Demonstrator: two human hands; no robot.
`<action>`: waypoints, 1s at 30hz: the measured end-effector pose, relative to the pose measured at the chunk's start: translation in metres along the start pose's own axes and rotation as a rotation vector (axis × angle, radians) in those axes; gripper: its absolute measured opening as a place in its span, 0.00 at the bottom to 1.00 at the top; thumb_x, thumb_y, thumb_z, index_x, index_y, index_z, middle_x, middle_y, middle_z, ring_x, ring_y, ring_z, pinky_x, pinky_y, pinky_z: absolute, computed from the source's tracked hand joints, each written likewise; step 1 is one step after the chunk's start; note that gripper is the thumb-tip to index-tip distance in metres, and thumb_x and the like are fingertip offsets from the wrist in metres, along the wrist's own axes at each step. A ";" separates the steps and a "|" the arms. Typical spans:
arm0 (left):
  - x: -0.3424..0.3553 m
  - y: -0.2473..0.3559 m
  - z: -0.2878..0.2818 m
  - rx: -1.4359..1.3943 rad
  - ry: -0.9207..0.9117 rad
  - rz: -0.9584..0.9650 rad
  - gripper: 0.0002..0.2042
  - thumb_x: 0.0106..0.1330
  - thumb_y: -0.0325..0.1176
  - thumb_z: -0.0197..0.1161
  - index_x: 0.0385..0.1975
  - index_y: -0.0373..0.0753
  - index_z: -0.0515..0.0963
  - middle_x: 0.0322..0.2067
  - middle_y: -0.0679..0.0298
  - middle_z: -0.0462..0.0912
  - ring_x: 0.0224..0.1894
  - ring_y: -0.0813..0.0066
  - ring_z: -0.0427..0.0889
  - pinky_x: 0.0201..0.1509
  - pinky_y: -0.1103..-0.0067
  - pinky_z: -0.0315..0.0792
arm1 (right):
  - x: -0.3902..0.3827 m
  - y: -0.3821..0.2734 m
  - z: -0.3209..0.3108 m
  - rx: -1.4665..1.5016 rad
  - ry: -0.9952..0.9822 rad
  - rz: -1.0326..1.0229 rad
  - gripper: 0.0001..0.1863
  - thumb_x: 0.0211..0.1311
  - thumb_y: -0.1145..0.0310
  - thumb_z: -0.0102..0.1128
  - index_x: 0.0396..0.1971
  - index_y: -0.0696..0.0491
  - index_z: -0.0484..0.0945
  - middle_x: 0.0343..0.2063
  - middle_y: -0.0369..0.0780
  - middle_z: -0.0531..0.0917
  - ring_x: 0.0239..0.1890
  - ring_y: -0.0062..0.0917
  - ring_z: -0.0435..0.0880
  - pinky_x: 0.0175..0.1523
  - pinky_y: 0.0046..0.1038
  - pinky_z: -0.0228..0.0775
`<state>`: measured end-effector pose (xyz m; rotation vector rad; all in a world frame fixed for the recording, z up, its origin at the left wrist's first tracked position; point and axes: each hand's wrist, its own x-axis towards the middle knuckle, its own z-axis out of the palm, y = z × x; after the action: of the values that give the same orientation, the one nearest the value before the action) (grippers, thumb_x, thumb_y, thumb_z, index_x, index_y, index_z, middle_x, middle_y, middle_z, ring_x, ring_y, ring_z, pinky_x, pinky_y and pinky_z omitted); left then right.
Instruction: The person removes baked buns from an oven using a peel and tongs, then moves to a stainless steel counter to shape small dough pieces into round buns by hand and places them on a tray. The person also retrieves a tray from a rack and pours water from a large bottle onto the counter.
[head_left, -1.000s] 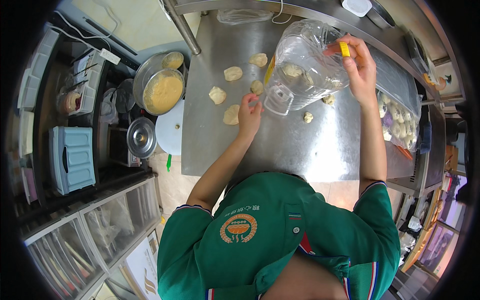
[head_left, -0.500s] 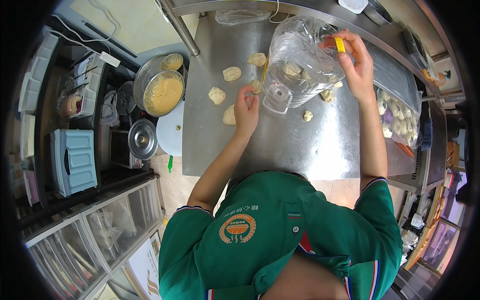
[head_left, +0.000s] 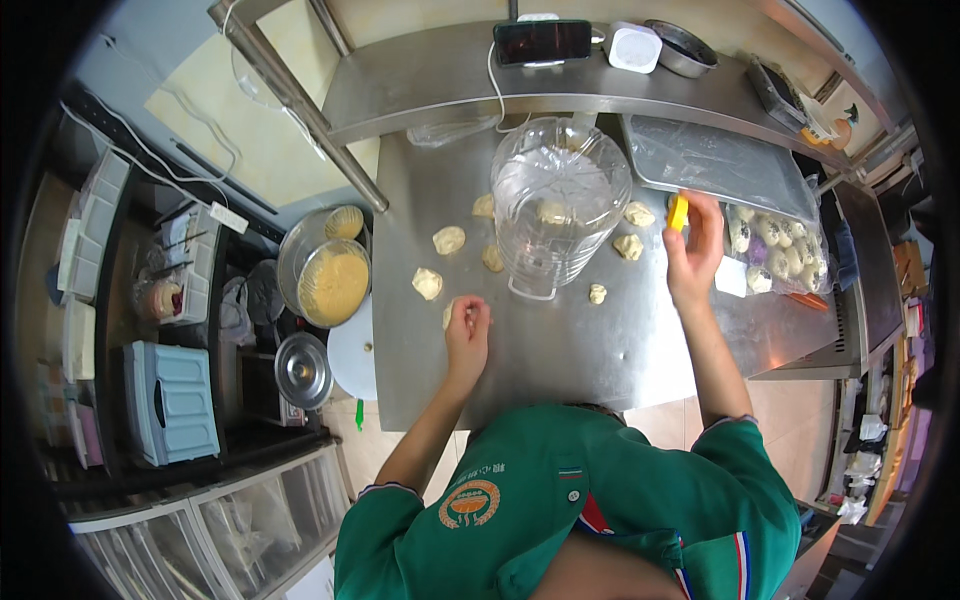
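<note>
Head view: a stainless-steel desk (head_left: pixel 560 365) spans the middle, and a steel shelf (head_left: pixel 425 92) overhangs its far edge. Pale blue drawer-like box (head_left: pixel 172 402) sits in the dark rack at the left, off the desk. Under the shelf, to the right, lies a shallow grey metal tray (head_left: pixel 715 165) covered with clear film. A big clear plastic jug (head_left: pixel 560 175), its handle toward the person, stands between the two hands and blocks the direct path from one to the other; some dough shows through its wall. Beyond the desk's left edge is a metal bowl of yellow batter (head_left: pixel 335 288), and at the far right, near the tray, a clear bag of filled dough balls (head_left: pixel 788 255).

The right hand (head_left: pixel 695 250) is right of the jug and well apart from it, wrist below, fingers bent upward. The left hand (head_left: pixel 467 325) is low on the desk's left part, fingers curled inward; beside it, partly hidden, is a dough piece (head_left: pixel 448 316), and whether the fingers grip it I cannot tell. Other flattened dough pieces (head_left: pixel 449 240) lie scattered to both sides of the jug. Smallest is the yellow cap-like piece (head_left: pixel 678 213), pinched between the right thumb and fingers, which are nearly closed.
</note>
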<state>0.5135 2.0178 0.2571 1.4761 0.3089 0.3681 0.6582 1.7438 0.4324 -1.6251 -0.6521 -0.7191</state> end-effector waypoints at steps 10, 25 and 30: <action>-0.035 -0.016 -0.003 0.236 -0.223 -0.013 0.07 0.72 0.27 0.60 0.46 0.35 0.75 0.37 0.67 0.79 0.32 0.85 0.77 0.36 0.86 0.73 | -0.059 0.068 -0.059 -0.005 0.137 0.345 0.16 0.62 0.72 0.71 0.45 0.54 0.73 0.41 0.35 0.78 0.40 0.17 0.78 0.45 0.20 0.71; -0.115 -0.055 -0.030 0.468 -0.131 -0.141 0.07 0.71 0.31 0.62 0.42 0.36 0.78 0.29 0.61 0.83 0.28 0.74 0.82 0.34 0.76 0.76 | 0.173 0.215 -0.053 -0.837 0.046 0.010 0.19 0.58 0.52 0.72 0.37 0.53 0.81 0.36 0.46 0.86 0.47 0.43 0.83 0.49 0.43 0.74; -0.128 -0.056 -0.028 0.486 -0.054 -0.329 0.07 0.72 0.32 0.61 0.43 0.36 0.78 0.29 0.60 0.83 0.30 0.73 0.83 0.35 0.75 0.77 | 0.190 0.255 -0.040 -0.935 -0.097 -0.016 0.19 0.58 0.50 0.69 0.38 0.51 0.84 0.38 0.45 0.87 0.50 0.44 0.81 0.52 0.45 0.73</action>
<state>0.3891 1.9855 0.1961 1.8675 0.6200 -0.0185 0.9697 1.6686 0.4180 -2.5167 -0.4012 -1.0458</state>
